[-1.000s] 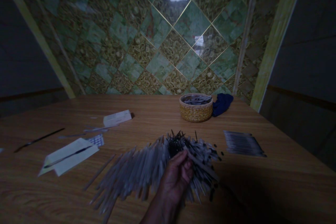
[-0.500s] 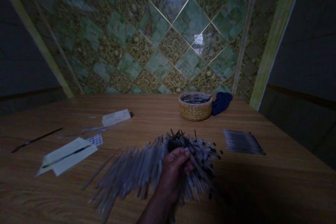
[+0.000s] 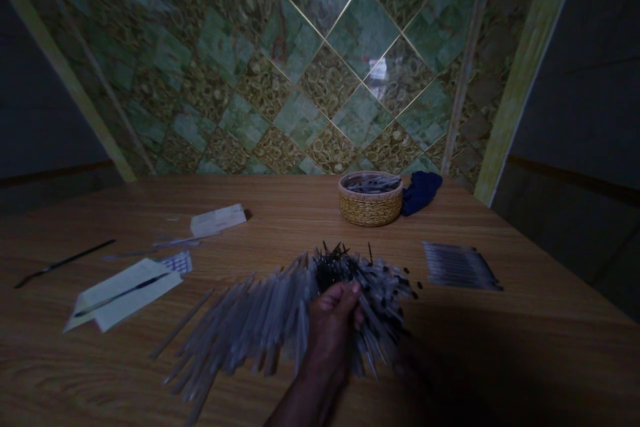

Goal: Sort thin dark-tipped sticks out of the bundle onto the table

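My left hand point(image 3: 333, 323) reaches up from the bottom middle over a big loose pile of clear pen barrels point(image 3: 250, 320). Its thumb and fingers are pinched together. A slim clear pen point(image 3: 373, 313) slants from them toward the lower right. Just beyond the fingertips lies a heap of small black pen parts point(image 3: 330, 263). Black-ended pens point(image 3: 385, 280) are heaped on the right of the pile. In deep shadow at the lower right is a dim shape that seems to be my right hand point(image 3: 417, 360); its fingers cannot be made out.
A neat row of pens point(image 3: 460, 265) lies at the right. Behind stand a woven basket point(image 3: 371, 210) holding pens and a dark blue cloth point(image 3: 423, 192). On the left are a white box point(image 3: 219, 219), folded paper point(image 3: 135, 287) with a dark pen on it, and a thin black stick point(image 3: 67, 263).
The view has shifted slightly. My left hand remains pinched over the pile, and the slanting pen is still at its fingers. Nothing else has visibly moved.
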